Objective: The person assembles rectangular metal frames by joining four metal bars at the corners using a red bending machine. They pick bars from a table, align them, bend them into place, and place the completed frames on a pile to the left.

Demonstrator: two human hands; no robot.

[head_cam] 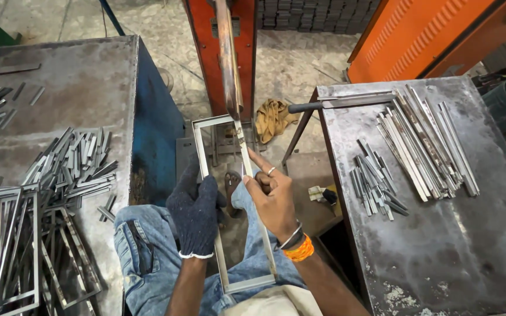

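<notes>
- Steel frame (206, 175), head view: a long, narrow rectangle of flat strip, held between the knees above the lap, between the two desks.
- Long axis: runs from the near short end (250, 285) at the lap, away from the body, to the far short end (212, 122) beneath the orange machine (221, 52). The axis leans slightly leftward as it recedes.
- Pointing: the far end sits at the tip of the machine's vertical copper-coloured arm (228, 64); the right-hand rail (242, 146) passes directly under that tip.
- Left hand (195, 213): wears a dark knitted glove and is clamped on the left rail about midway along its length.
- Right hand (272, 196): bare, with a ring and an orange wristband; fingers closed around the right rail, index finger extended along it toward the machine.
- Relation: both hands lie at mid-frame, on opposite rails, so the working end lies ahead of and above them. The right hand is nearer the arm tip.
- Left desk (89, 76): carries loose short strips (80, 164) and stacked finished frames (7, 246).
- Right desk (440, 246): carries long strips (423, 140) and a bundle of short strips (373, 184).
</notes>
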